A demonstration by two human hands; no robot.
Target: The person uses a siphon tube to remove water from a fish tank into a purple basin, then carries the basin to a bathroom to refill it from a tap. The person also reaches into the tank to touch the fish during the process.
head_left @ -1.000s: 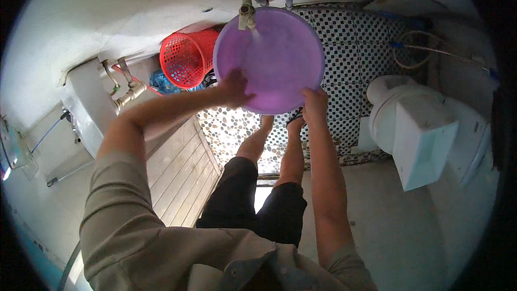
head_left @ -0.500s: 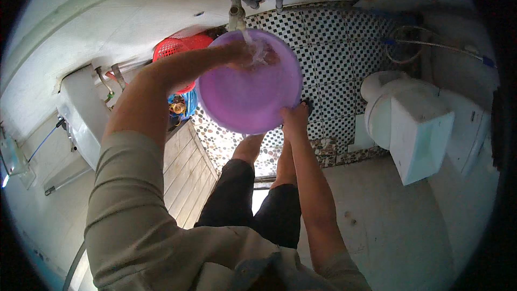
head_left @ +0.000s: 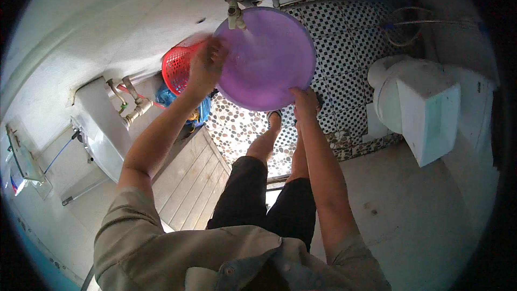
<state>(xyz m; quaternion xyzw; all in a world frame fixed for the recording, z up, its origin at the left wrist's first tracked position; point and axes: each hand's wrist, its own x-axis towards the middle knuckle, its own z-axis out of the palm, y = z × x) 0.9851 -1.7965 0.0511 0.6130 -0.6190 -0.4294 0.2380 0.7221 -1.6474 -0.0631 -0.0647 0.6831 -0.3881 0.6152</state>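
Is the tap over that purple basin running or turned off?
Running. A pale stream drops from the tap into the purple basin, which the left hand and right hand hold beneath it.

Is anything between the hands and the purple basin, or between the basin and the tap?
Nothing visible. The left hand and right hand both grip the rim of the round purple plastic basin, which sits directly under the metal wall tap, touching or nearly so.

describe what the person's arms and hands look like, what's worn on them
Both forearms are bare from the elbow down. Short khaki sleeves of a collared shirt end near the elbows. The left hand and right hand are bare: no gloves, rings or watch visible.
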